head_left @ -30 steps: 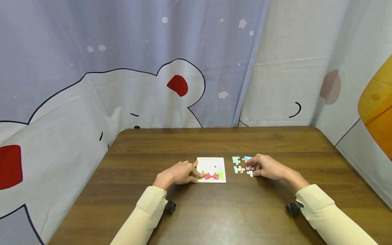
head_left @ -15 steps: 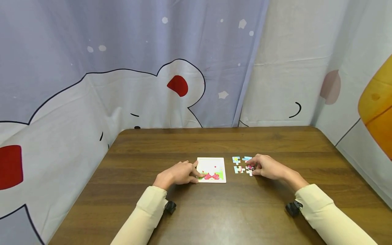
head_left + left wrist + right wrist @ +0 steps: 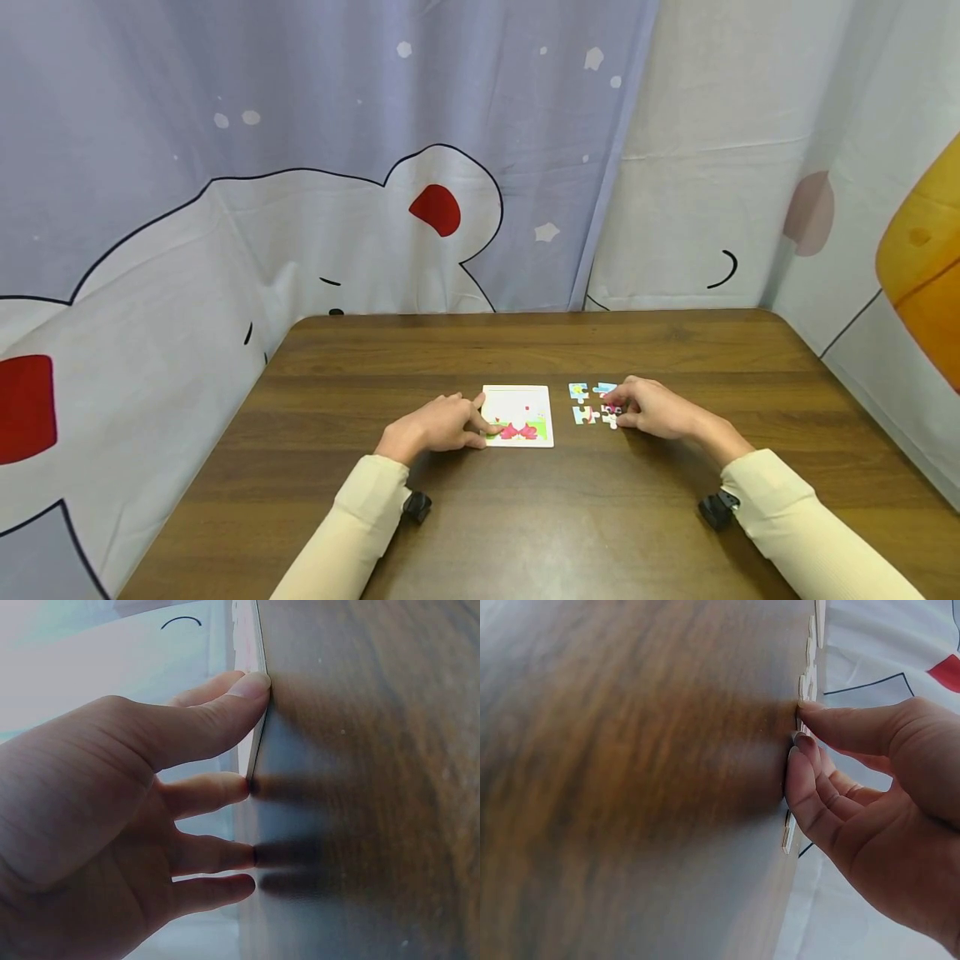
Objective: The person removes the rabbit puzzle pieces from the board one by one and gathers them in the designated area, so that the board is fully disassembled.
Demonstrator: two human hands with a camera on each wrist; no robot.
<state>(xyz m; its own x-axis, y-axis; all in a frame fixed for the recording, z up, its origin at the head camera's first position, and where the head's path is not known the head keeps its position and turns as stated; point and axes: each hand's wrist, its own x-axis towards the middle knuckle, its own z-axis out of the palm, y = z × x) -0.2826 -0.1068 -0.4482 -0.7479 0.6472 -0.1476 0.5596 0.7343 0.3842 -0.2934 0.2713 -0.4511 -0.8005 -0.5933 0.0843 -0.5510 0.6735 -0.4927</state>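
My left hand [image 3: 438,423] rests at the left side of a square picture puzzle board [image 3: 513,406] with a white border. Its index finger lies over the printed surface, and the thumb touches the edge in the left wrist view. To the right, my right hand [image 3: 654,407] pinches a small jigsaw piece [image 3: 611,421] between thumb and fingers, low over the table. Three other jigsaw pieces are close by: a blue and yellow piece [image 3: 577,392], a blue piece [image 3: 604,388] partly behind the fingers, and a pale piece [image 3: 585,415] with red marks.
Everything lies on a brown wooden table [image 3: 510,517]. A printed curtain [image 3: 337,225] hangs behind it and along both sides. Each wrist wears a small black camera, one on the left [image 3: 417,506] and one on the right [image 3: 717,510].
My right hand and the pinched jigsaw piece have shifted very slightly left and away from me, nearer the pale piece. The left hand and the board stay still.
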